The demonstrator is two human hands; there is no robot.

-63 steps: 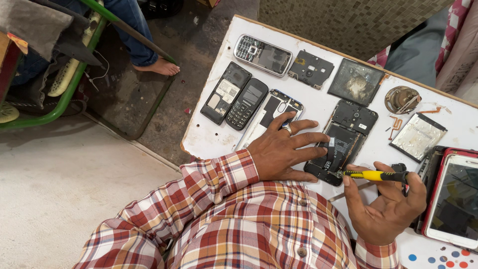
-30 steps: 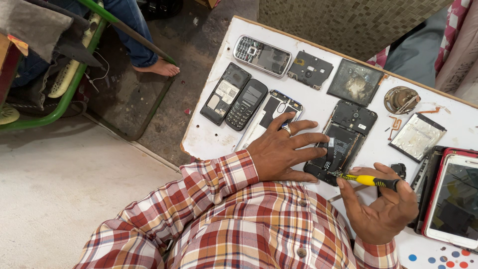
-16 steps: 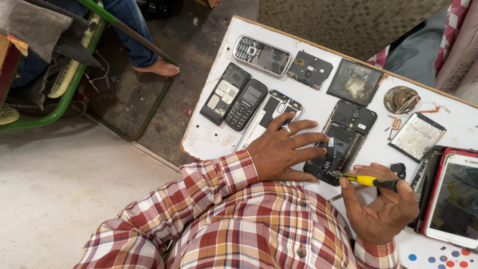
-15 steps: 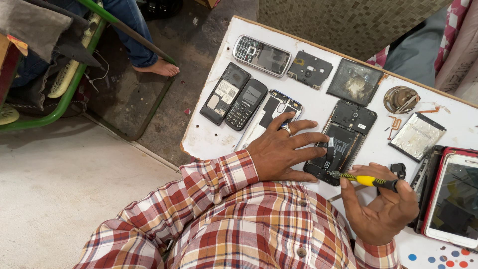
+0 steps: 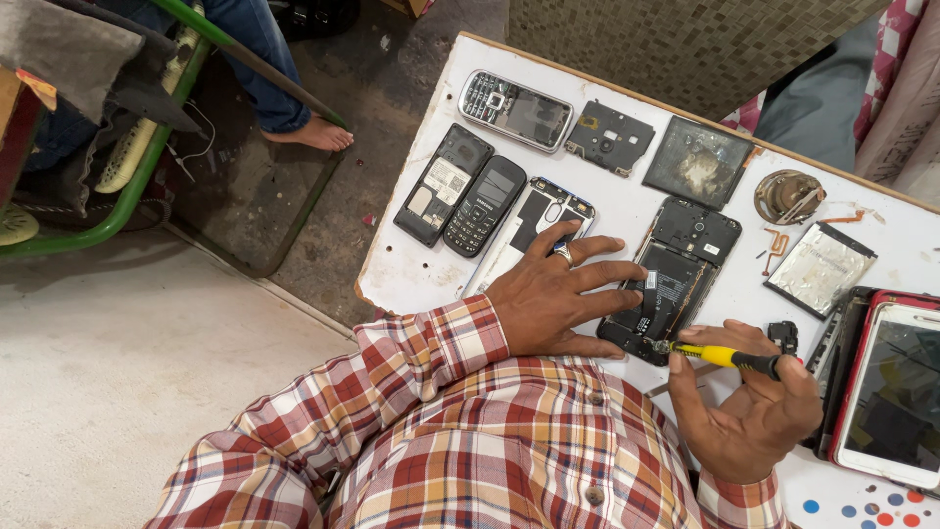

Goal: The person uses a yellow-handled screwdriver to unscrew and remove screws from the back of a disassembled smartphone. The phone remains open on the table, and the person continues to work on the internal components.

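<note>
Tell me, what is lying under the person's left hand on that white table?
The left hand presses on an opened black phone, fingertips on its exposed inside, and partly covers a white phone shell. What lies beneath the palm is hidden.

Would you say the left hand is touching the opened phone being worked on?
Touching: the head view shows the left hand with fingertips pressed flat on the opened phone, no gap visible.

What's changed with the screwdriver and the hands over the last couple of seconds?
The right hand has shifted the yellow screwdriver slightly left and down, tip at the opened phone's lower corner. The left hand stays flat on that phone; the other phones have not moved.
</note>
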